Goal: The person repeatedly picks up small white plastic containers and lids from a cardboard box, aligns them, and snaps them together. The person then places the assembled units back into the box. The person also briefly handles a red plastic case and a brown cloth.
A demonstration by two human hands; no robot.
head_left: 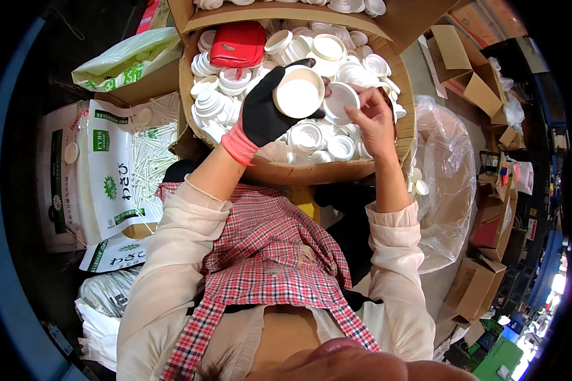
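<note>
Left hand (260,106): gloved in black, we have it closed around a white cap (299,94), hollow side facing us.
Right hand (375,120): bare, pinching a white disc (340,105) by its edge, just beside the cap.
Position: both pieces over the carton (324,173) of loose lids (306,136).
Handling note: we judge a light rim grip best; squeezing might bend the disc.

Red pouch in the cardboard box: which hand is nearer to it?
Left. The gloved left hand, holding a cream lid, is below and right of the red pouch in the picture; the right hand, pinching a white lid, is farther right.
</note>
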